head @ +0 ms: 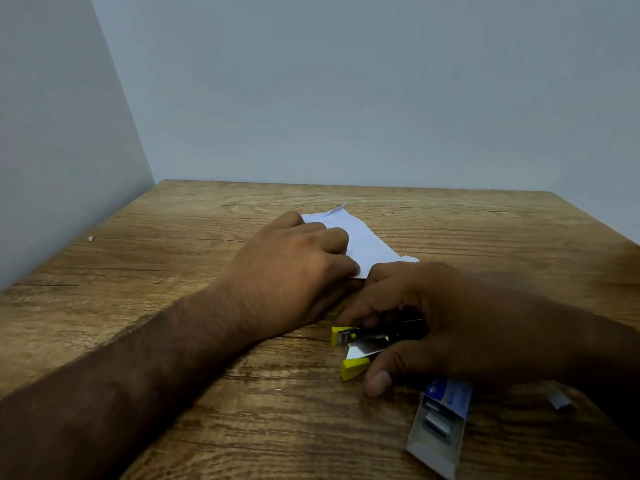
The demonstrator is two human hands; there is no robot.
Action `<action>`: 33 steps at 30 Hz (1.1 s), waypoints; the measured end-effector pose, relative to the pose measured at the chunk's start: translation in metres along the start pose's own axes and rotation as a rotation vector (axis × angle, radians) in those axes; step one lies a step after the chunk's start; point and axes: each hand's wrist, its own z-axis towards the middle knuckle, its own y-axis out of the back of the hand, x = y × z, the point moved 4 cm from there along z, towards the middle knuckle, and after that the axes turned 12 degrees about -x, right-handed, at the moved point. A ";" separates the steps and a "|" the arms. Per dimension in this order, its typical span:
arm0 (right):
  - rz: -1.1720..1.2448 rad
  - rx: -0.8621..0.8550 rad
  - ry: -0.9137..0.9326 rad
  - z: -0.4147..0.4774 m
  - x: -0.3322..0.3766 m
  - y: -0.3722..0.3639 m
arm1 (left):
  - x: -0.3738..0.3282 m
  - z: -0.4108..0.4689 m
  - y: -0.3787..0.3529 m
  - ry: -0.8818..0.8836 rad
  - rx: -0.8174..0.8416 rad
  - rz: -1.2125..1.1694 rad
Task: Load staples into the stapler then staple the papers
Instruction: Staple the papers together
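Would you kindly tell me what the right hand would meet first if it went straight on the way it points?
Probably the left hand, near its wrist: the right hand and its stapler point leftward at it, though depth is unclear.

Bare left hand (294,268), bare right hand (450,323), both wrists bare. Left forearm (156,358) uncovered across tabletop (173,244) near-left corner, fine hair visible. Right hand motion-blurred toward tabletop right edge; thumbnail (380,378) short, plain. Knuckle creases sharp on left fingers (332,237).
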 end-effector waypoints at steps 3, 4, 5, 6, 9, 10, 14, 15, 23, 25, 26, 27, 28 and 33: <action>0.046 -0.189 -0.050 0.001 -0.012 0.019 | 0.000 0.001 0.001 0.005 -0.004 -0.023; -0.028 -0.287 -0.052 0.001 -0.019 0.027 | 0.000 0.001 0.001 0.013 -0.013 -0.025; -0.138 -0.363 -0.047 0.001 -0.024 0.033 | 0.000 0.001 0.002 0.021 -0.022 -0.028; -0.230 -0.405 -0.049 0.000 -0.028 0.036 | 0.000 0.001 0.002 0.025 -0.033 -0.035; -0.339 -0.387 -0.088 0.000 -0.040 0.032 | 0.000 0.001 0.004 0.030 -0.074 -0.073; -0.355 -0.381 -0.092 0.000 -0.043 0.031 | 0.000 0.001 0.005 0.031 -0.087 -0.080; -0.346 -0.469 -0.033 -0.001 -0.041 0.034 | -0.001 0.001 0.007 0.064 -0.104 -0.128; -0.344 -0.482 -0.022 -0.001 -0.040 0.035 | 0.000 0.002 0.007 0.077 -0.107 -0.143; -0.527 -0.431 0.014 0.002 -0.031 0.031 | 0.000 0.002 0.002 0.174 -0.094 -0.233; -0.562 -0.409 0.002 0.002 -0.032 0.034 | 0.001 0.004 0.000 0.208 -0.055 -0.247; -0.576 -0.398 -0.006 0.002 -0.033 0.035 | 0.001 0.006 -0.002 0.223 -0.027 -0.253; -0.592 -0.387 -0.012 0.003 -0.034 0.036 | 0.001 0.007 -0.003 0.233 0.002 -0.258; -0.610 -0.379 -0.021 0.002 -0.036 0.037 | 0.000 0.010 -0.005 0.231 0.030 -0.256; -0.673 -0.328 -0.090 -0.002 -0.053 0.049 | -0.008 0.030 -0.018 0.184 0.120 -0.223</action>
